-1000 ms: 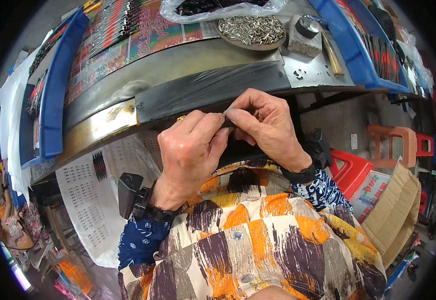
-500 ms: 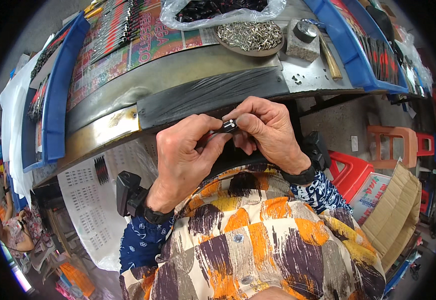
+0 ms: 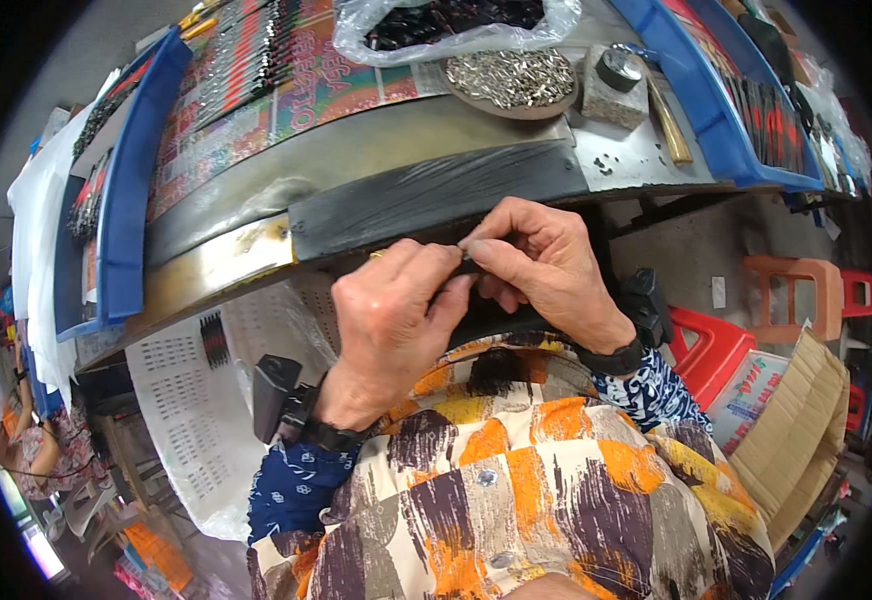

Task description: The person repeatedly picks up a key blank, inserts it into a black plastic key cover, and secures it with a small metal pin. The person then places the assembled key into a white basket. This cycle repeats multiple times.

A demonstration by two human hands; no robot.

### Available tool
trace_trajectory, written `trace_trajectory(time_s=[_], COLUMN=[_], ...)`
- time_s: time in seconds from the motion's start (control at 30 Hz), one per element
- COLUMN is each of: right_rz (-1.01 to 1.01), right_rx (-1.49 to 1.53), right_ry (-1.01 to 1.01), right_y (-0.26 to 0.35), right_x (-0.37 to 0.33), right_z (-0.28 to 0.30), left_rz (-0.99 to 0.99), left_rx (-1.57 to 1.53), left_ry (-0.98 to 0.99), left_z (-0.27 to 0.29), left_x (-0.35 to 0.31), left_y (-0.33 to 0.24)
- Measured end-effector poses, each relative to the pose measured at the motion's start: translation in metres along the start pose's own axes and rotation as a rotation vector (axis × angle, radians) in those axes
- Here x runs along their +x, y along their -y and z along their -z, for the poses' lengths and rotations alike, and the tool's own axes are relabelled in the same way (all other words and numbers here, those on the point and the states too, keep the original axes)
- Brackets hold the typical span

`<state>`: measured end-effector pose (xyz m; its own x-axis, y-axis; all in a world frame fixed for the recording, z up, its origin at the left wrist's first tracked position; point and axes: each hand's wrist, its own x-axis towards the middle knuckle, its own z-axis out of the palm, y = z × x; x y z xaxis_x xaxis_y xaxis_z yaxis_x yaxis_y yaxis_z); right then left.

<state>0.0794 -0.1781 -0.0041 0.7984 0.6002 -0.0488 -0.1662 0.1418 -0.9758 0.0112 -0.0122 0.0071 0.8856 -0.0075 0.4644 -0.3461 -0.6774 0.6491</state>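
Just off the bench's front edge, my two hands meet fingertip to fingertip over a small black part. My left hand is closed, its thumb and fingers pinching the part from the left. From the other side my right hand is closed too, thumb and forefinger pressed at the part's end. Most of the part is hidden by my fingers, so its exact kind does not show. Nearest beyond my hands lies a dark, scratched pad along the bench edge.
A round dish of small metal pins stands on the bench beside a stone block and a wooden-handled tool. Behind is a plastic bag of black parts. Blue bins flank the bench. A red stool is at right.
My hands have turned slightly, and the left fingers now cover more of the black part; its two bright round spots no longer show. The whole view has shifted a little.
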Motion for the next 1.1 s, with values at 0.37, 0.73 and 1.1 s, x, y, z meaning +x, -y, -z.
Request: trace_trajectory(time_s=[0.37, 0.73, 1.1], right_rz=[0.053, 0.163, 0.306], right_rx=[-0.055, -0.164, -0.324], right_ry=[-0.022, -0.126, -0.257], right_y=[0.006, 0.026, 0.036], right_x=[-0.002, 0.001, 0.015], right_z=[-0.004, 0.005, 0.026], left_rz=[0.007, 0.013, 0.087], left_rx=[0.006, 0.117, 0.431], left_ry=[0.021, 0.012, -0.116], left_z=[0.009, 0.055, 0.135], left_x=[0.009, 0.038, 0.109], left_y=[-0.002, 0.012, 0.113])
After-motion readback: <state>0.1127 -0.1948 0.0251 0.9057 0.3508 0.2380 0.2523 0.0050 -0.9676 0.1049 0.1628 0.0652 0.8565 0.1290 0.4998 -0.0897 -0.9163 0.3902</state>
